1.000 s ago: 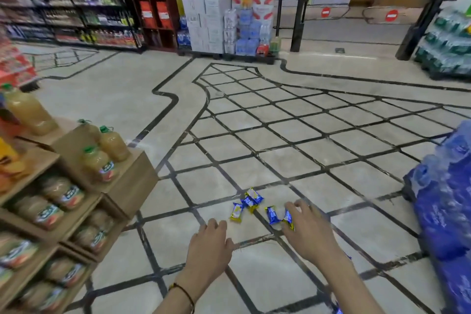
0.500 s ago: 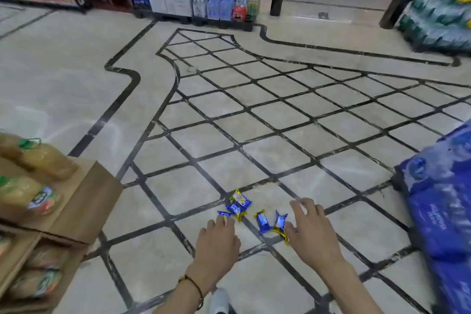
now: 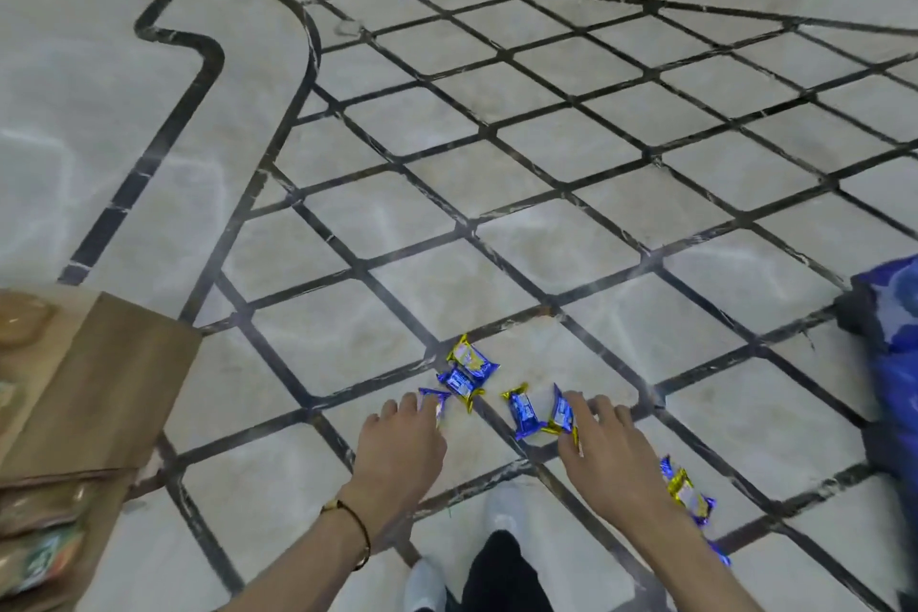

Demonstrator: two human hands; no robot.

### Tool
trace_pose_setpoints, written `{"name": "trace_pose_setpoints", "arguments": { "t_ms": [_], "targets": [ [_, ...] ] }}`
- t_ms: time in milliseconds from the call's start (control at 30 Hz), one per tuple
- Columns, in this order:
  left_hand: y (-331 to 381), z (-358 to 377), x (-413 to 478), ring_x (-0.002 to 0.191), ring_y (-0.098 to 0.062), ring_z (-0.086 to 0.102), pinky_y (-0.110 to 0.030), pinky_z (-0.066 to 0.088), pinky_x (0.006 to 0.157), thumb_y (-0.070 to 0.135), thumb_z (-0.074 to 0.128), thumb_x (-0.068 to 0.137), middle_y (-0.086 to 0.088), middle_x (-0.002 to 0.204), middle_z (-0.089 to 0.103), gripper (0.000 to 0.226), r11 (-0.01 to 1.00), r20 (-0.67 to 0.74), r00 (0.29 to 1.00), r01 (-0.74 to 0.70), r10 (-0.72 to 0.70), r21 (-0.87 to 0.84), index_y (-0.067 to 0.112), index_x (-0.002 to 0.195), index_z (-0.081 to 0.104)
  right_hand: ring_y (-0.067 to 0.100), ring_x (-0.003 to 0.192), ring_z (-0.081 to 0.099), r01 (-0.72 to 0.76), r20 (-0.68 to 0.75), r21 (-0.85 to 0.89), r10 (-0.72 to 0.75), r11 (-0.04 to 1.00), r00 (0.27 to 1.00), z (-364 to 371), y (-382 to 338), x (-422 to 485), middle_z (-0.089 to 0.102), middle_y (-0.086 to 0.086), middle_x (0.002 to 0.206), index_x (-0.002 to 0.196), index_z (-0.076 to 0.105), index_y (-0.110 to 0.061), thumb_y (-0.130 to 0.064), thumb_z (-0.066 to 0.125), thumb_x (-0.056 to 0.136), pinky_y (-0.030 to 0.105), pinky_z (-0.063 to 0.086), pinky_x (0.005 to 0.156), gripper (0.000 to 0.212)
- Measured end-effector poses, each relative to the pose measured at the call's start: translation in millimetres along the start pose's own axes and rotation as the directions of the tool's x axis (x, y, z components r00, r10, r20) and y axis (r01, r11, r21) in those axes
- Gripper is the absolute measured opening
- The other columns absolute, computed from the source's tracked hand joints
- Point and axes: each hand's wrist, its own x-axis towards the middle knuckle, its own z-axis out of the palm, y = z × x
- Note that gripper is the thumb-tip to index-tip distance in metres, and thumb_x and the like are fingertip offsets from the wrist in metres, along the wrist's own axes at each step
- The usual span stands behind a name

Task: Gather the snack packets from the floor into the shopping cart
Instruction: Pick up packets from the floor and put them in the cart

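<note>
My left hand (image 3: 402, 442) reaches down to the floor (image 3: 347, 343) with its fingers stretched out. The tips touch a blue packet (image 3: 433, 400), and nothing is gripped. My right hand (image 3: 611, 455) is spread flat with straight fingers, its thumb side against a second packet (image 3: 563, 412) that stands on edge. Between my hands lies a third packet (image 3: 521, 412), just beside that one. Just beyond my left fingertips a gold-faced packet (image 3: 472, 358) overlaps a darker packet (image 3: 458, 383). A loose packet (image 3: 688, 494) lies on the tiles to the right of my right forearm. A thin bracelet (image 3: 358, 529) circles my left wrist. A wooden display stand (image 3: 124, 388) sits at far left, and a blue wrapped pack (image 3: 889, 363) at far right.
</note>
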Motion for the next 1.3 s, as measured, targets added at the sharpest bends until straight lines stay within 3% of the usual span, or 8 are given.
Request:
{"name": "trace_pose_setpoints", "arguments": {
  "t_ms": [133, 267, 333, 533, 767, 967, 1100, 1300],
  "targets": [
    [-10.8, 72.6, 83.6, 0.115, -0.025, 0.052, -0.038, 0.044, 0.086, 0.036, 0.041, 0.097, -0.001, 0.124, 0.052, 0.041, 0.992, 0.043, 0.997, 0.068, -0.064, -0.107, 0.023, 0.136, 0.040, 0.027, 0.078, 0.052, 0.026, -0.010, 0.066, -0.026, 0.997, 1.000, 78.2, 21.5, 64.5, 0.056, 0.004, 0.093, 0.126, 0.048, -0.019, -0.023, 0.060, 0.085, 0.035, 0.042, 0.057, 0.042],
    [-22.7, 168.7, 160.9, 0.110, -0.022, 0.052, -0.038, 0.049, 0.079, 0.035, 0.045, 0.095, 0.002, 0.118, 0.048, 0.035, 0.948, 0.026, 0.993, 0.116, -0.114, -0.295, 0.023, 0.128, 0.042, 0.028, 0.079, 0.055, 0.053, -0.011, 0.047, -0.053, 0.997, 0.999, 186.5, 38.4, 122.6, 0.059, 0.007, 0.096, 0.127, 0.053, -0.017, -0.022, 0.060, 0.081, 0.037, 0.048, 0.061, 0.046],
    [-30.6, 219.6, 199.5, 0.111, -0.023, 0.052, -0.036, 0.046, 0.076, 0.037, 0.047, 0.095, 0.002, 0.119, 0.047, 0.037, 0.946, 0.018, 0.991, 0.130, -0.131, -0.297, 0.023, 0.128, 0.042, 0.030, 0.079, 0.055, 0.072, 0.015, 0.030, -0.072, 0.997, 0.997, 244.9, 46.6, 148.7, 0.058, 0.007, 0.092, 0.126, 0.052, -0.017, -0.024, 0.053, 0.082, 0.039, 0.050, 0.061, 0.045],
    [-53.3, 366.5, 286.3, 0.103, -0.028, 0.050, -0.035, 0.038, 0.069, 0.043, 0.055, 0.087, -0.001, 0.112, 0.047, 0.048, 0.951, 0.015, 0.988, 0.151, -0.152, -0.269, 0.021, 0.128, 0.041, 0.036, 0.088, 0.049, -0.010, 0.073, 0.049, 0.006, 0.999, 0.997, 399.8, 81.7, 210.4, 0.055, 0.011, 0.096, 0.130, 0.050, -0.018, -0.018, 0.058, 0.085, 0.042, 0.043, 0.068, 0.046],
    [-71.0, 495.0, 351.9, 0.106, -0.033, 0.046, -0.039, 0.046, 0.072, 0.050, 0.060, 0.077, -0.006, 0.128, 0.039, 0.076, 0.947, -0.028, 0.971, 0.224, -0.236, -0.231, 0.026, 0.141, 0.027, 0.041, 0.092, 0.049, -0.077, 0.138, -0.124, 0.094, 0.989, 0.986, 540.6, 102.3, 232.2, 0.055, 0.020, 0.106, 0.140, 0.043, -0.017, -0.027, 0.066, 0.079, 0.048, 0.048, 0.071, 0.065],
    [-67.9, 544.5, 397.8, 0.107, -0.032, 0.046, -0.042, 0.048, 0.077, 0.060, 0.058, 0.078, -0.007, 0.130, 0.036, 0.095, 0.930, 0.002, 0.963, 0.260, -0.269, -0.258, 0.032, 0.153, 0.007, 0.042, 0.108, 0.048, -0.147, 0.129, -0.218, 0.178, 0.965, 0.975, 589.6, 125.0, 273.3, 0.049, 0.021, 0.121, 0.146, 0.026, -0.027, -0.044, 0.067, 0.078, 0.049, 0.047, 0.080, 0.082],
    [-58.4, 559.3, 407.7, 0.098, -0.031, 0.048, -0.042, 0.053, 0.072, 0.047, 0.062, 0.083, -0.009, 0.125, 0.038, 0.090, 0.919, -0.002, 0.958, 0.275, -0.287, -0.282, 0.033, 0.152, 0.007, 0.042, 0.097, 0.052, -0.127, 0.200, -0.152, 0.157, 0.980, 0.967, 604.8, 133.4, 295.0, 0.050, 0.020, 0.109, 0.141, 0.024, -0.028, -0.042, 0.068, 0.076, 0.048, 0.048, 0.071, 0.079],
    [-56.1, 567.0, 406.2, 0.087, -0.026, 0.048, -0.038, 0.052, 0.063, 0.029, 0.060, 0.087, -0.008, 0.121, 0.042, 0.080, 0.901, -0.026, 0.947, 0.295, -0.320, -0.317, 0.034, 0.150, 0.012, 0.041, 0.097, 0.053, -0.170, 0.238, -0.112, 0.193, 0.979, 0.952, 615.0, 131.0, 305.7, 0.045, 0.017, 0.110, 0.142, 0.022, -0.029, -0.032, 0.069, 0.080, 0.041, 0.044, 0.063, 0.078]
  ]
}}
